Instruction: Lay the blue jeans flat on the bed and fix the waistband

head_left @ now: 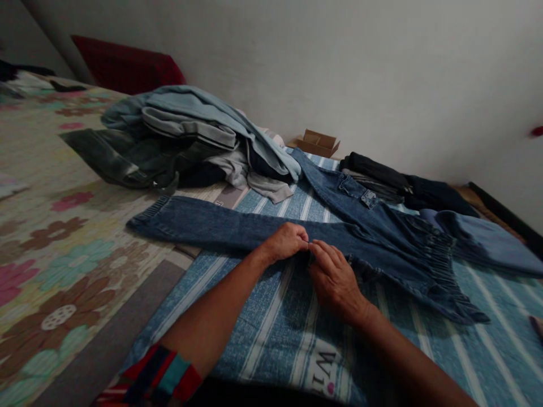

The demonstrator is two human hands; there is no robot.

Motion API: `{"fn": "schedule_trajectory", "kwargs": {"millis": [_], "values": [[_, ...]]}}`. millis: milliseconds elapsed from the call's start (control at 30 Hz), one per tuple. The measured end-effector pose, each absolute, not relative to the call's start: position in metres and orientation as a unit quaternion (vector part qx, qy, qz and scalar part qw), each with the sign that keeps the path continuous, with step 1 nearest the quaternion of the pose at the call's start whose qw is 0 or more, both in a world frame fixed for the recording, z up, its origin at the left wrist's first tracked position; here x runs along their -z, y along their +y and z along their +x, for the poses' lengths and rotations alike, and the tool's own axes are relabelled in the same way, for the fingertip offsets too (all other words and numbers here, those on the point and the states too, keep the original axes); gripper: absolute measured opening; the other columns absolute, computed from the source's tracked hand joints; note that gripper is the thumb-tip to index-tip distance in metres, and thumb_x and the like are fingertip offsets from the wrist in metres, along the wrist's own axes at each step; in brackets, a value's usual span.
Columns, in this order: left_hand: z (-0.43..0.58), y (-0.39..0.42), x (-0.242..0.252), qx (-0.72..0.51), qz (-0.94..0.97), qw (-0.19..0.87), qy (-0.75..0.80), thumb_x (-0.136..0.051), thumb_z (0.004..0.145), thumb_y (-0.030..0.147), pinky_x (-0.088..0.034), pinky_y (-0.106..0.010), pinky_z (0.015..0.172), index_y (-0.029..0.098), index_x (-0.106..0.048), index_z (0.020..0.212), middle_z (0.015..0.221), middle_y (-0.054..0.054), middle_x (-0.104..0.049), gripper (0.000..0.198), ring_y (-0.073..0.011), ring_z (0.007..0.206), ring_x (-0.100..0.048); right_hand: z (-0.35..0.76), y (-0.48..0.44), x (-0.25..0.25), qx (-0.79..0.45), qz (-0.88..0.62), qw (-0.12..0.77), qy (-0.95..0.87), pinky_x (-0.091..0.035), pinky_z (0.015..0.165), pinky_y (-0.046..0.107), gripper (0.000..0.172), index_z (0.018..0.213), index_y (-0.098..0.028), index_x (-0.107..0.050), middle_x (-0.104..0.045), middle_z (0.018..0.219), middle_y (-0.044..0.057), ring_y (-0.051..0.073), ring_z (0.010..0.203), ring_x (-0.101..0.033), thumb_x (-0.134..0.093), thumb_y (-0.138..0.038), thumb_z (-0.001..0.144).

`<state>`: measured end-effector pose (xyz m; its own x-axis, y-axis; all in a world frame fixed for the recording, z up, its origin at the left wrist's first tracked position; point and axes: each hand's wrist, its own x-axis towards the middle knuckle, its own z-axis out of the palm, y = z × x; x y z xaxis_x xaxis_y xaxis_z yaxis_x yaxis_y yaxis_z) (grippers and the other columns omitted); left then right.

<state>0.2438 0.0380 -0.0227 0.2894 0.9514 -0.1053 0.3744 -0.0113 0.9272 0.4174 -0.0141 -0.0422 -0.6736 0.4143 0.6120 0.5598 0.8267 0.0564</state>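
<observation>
A pair of blue jeans (220, 226) lies spread across a blue striped sheet (275, 333), one leg stretched to the left and the elastic waistband at the right. My left hand (286, 242) and my right hand (335, 277) meet at the near edge of the jeans around the crotch. Both hands are closed, fingertips pinching the denim there. A striped sleeve shows on my left arm.
A heap of grey and blue clothes (186, 141) sits behind the jeans. Dark folded garments (403, 183) and a blue folded piece (487, 240) lie at the right. A small cardboard box (318, 143) stands by the wall. A floral bedspread (51, 237) covers the left side.
</observation>
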Motion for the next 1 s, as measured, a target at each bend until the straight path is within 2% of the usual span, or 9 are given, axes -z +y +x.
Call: {"fn": "schedule_trajectory", "kwargs": {"millis": [67, 200, 300, 367, 467, 567, 800, 1000], "values": [[0.244, 0.038, 0.022, -0.301, 0.646, 0.476, 0.516, -0.061, 0.06, 0.022, -0.028, -0.023, 0.049, 0.015, -0.057, 0.061, 0.052, 0.005, -0.049, 0.008, -0.0092, 0.05, -0.039, 0.417, -0.017, 0.044, 0.126, -0.273, 0.302, -0.905, -0.04, 0.098, 0.043, 0.027, 0.095, -0.015, -0.062, -0.054, 0.122, 0.014, 0.025, 0.126, -0.038, -0.037, -0.007, 0.089], [0.243, 0.037, 0.019, -0.296, 0.659, 0.483, 0.494, -0.06, 0.06, 0.019, -0.029, -0.023, 0.05, 0.015, -0.059, 0.063, 0.053, 0.005, -0.051, 0.005, -0.0095, 0.052, -0.042, 0.415, -0.022, 0.043, 0.124, -0.299, 0.313, -0.893, -0.042, 0.094, 0.044, 0.017, 0.083, -0.013, -0.061, -0.058, 0.114, 0.017, 0.028, 0.119, -0.045, -0.045, -0.008, 0.086], [0.242, 0.033, 0.016, -0.292, 0.671, 0.493, 0.471, -0.059, 0.062, 0.018, -0.03, -0.022, 0.05, 0.015, -0.06, 0.065, 0.055, 0.005, -0.054, 0.004, -0.0091, 0.052, -0.044, 0.414, -0.025, 0.035, 0.072, -0.337, 0.336, -0.876, -0.042, 0.092, 0.044, 0.008, 0.081, -0.015, -0.059, -0.057, 0.115, 0.017, 0.029, 0.115, -0.048, -0.052, -0.018, 0.085], [0.242, 0.029, 0.013, -0.29, 0.676, 0.495, 0.461, -0.059, 0.063, 0.017, -0.031, -0.021, 0.05, 0.015, -0.06, 0.066, 0.056, 0.005, -0.054, 0.004, -0.0089, 0.052, -0.045, 0.415, -0.026, 0.025, 0.031, -0.365, 0.358, -0.859, -0.043, 0.089, 0.042, 0.009, 0.08, -0.018, -0.057, -0.058, 0.112, 0.015, 0.028, 0.111, -0.05, -0.055, -0.025, 0.084], [0.242, 0.023, 0.01, -0.287, 0.686, 0.492, 0.452, -0.059, 0.063, 0.016, -0.033, -0.021, 0.051, 0.015, -0.06, 0.066, 0.057, 0.004, -0.055, 0.003, -0.0093, 0.054, -0.047, 0.42, -0.021, 0.01, -0.027, -0.43, 0.353, -0.831, -0.045, 0.078, 0.035, 0.009, 0.08, -0.02, -0.055, -0.061, 0.097, 0.009, 0.021, 0.091, -0.057, -0.053, -0.027, 0.085], [0.242, 0.02, 0.008, -0.289, 0.704, 0.468, 0.449, -0.058, 0.065, 0.017, -0.035, -0.021, 0.054, 0.015, -0.062, 0.067, 0.06, 0.004, -0.058, 0.004, -0.0103, 0.058, -0.05, 0.421, -0.015, -0.001, -0.059, -0.469, 0.306, -0.826, -0.044, 0.068, 0.03, 0.01, 0.08, -0.02, -0.057, -0.06, 0.081, 0.004, 0.018, 0.075, -0.056, -0.053, -0.027, 0.085], [0.241, 0.022, 0.008, -0.301, 0.709, 0.456, 0.446, -0.058, 0.068, 0.017, -0.035, -0.021, 0.052, 0.014, -0.064, 0.067, 0.058, 0.003, -0.058, 0.007, -0.0099, 0.054, -0.05, 0.405, -0.021, -0.001, 0.052, -0.477, 0.203, -0.853, -0.039, 0.071, 0.034, 0.015, 0.075, -0.018, -0.058, -0.059, 0.082, 0.006, 0.022, 0.082, -0.052, -0.063, -0.031, 0.079], [0.242, 0.022, 0.009, -0.317, 0.706, 0.447, 0.449, -0.058, 0.068, 0.014, -0.035, -0.021, 0.053, 0.014, -0.063, 0.066, 0.056, 0.003, -0.057, 0.006, -0.0092, 0.053, -0.048, 0.395, -0.02, 0.007, 0.091, -0.524, 0.2, -0.823, -0.04, 0.07, 0.035, 0.013, 0.066, -0.019, -0.057, -0.058, 0.079, 0.007, 0.022, 0.078, -0.052, -0.055, -0.017, 0.079]]}}
